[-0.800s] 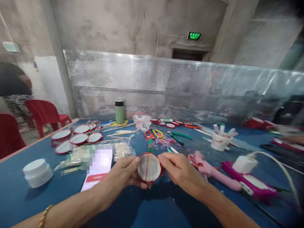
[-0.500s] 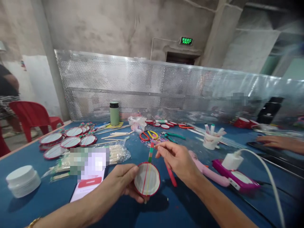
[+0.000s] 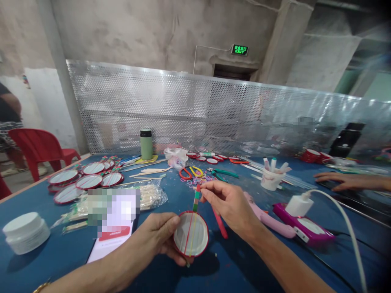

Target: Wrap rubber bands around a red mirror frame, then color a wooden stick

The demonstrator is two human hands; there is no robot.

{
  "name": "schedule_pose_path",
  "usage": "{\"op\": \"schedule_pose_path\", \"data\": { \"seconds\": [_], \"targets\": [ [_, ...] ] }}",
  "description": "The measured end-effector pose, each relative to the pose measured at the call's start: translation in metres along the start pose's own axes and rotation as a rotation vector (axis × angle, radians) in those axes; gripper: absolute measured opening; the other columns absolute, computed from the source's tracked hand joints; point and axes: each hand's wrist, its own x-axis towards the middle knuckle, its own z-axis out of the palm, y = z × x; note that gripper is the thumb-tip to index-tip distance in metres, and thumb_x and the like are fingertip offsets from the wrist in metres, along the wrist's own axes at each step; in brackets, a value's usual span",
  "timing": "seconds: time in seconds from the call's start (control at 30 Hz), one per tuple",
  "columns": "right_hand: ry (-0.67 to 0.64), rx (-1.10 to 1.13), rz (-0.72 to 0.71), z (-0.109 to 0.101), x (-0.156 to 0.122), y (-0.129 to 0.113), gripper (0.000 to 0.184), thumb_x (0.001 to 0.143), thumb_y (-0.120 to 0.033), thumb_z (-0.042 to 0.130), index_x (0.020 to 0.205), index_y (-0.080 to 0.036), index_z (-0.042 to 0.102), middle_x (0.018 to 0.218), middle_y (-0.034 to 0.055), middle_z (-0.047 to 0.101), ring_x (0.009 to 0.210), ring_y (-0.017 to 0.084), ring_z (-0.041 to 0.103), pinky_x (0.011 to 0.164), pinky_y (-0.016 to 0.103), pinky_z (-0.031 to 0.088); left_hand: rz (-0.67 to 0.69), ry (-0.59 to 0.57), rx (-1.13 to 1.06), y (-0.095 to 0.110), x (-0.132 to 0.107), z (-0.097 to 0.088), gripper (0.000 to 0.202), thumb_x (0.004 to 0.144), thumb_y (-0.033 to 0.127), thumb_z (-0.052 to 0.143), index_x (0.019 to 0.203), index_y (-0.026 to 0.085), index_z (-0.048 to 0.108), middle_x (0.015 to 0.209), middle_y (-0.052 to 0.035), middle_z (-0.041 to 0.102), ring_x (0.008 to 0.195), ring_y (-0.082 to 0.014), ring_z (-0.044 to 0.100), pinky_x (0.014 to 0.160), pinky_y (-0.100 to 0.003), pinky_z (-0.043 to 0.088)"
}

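My left hand grips the rim of a small round toy banjo, a pale disc edged in red. One red and one yellow rubber band stretch across its face. A craft stick neck with red and green stripes rises from its top. Beside the neck's red tip, my right hand has thumb and forefinger pinched together; what lies between them is too small to make out. Behind that hand lies a red-handled tool. Loose rubber bands are scattered beyond the neck.
Finished-looking discs pile at left, near bagged sticks, a phone and a white jar. Pliers, a pen cup, a pink glue gun and a purple power strip lie rightward. Another person's hand is at far right.
The banjo has shifted slightly right and down in view, and its neck is now closer to my right fingertips. The other person's hand has moved left.
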Motion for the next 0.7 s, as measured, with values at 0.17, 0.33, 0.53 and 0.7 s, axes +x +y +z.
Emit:
{"op": "schedule_pose_path", "data": {
  "seconds": [0.17,0.33,0.53,0.7],
  "targets": [
    [0.011,-0.074,-0.004,-0.001,-0.0016,-0.0048,0.022,0.09,-0.029,0.055,0.074,-0.018,0.066,0.068,-0.0004,0.068,0.061,0.012,0.059,0.058,0.022,0.044,-0.017,0.006,0.014,0.0009,0.0007,0.0012,0.05,0.091,0.055,0.048,0.092,0.007,0.061,0.079,-0.0154,0.072,0.067,-0.0191,0.07,0.067,-0.029,0.056],
    [0.017,-0.096,-0.013,-0.0014,-0.0025,-0.0066,0.022,0.09,-0.029,0.055,0.073,-0.019,0.065,0.068,-0.0006,0.068,0.059,0.011,0.058,0.056,0.022,0.044,-0.019,0.003,0.017,0.0018,0.0009,0.0028,0.05,0.091,0.054,0.047,0.092,0.007,0.062,0.08,-0.0159,0.072,0.068,-0.0189,0.07,0.067,-0.029,0.056],
    [0.018,-0.102,-0.029,-0.0013,-0.0017,-0.005,0.021,0.09,-0.028,0.055,0.075,-0.018,0.066,0.068,-0.0005,0.067,0.061,0.012,0.058,0.058,0.022,0.044,-0.012,-0.013,-0.002,-0.0002,0.0011,0.0012,0.05,0.091,0.055,0.047,0.093,0.007,0.062,0.08,-0.015,0.072,0.068,-0.0186,0.07,0.067,-0.029,0.056],
    [0.018,-0.114,-0.042,-0.0023,-0.0011,-0.0042,0.022,0.09,-0.028,0.056,0.073,-0.018,0.066,0.068,-0.0006,0.067,0.061,0.012,0.057,0.06,0.023,0.044,-0.025,-0.007,-0.005,0.002,-0.0002,0.0029,0.051,0.089,0.056,0.051,0.095,0.007,0.061,0.079,-0.0147,0.072,0.068,-0.0189,0.07,0.067,-0.028,0.056]
  ]
}}
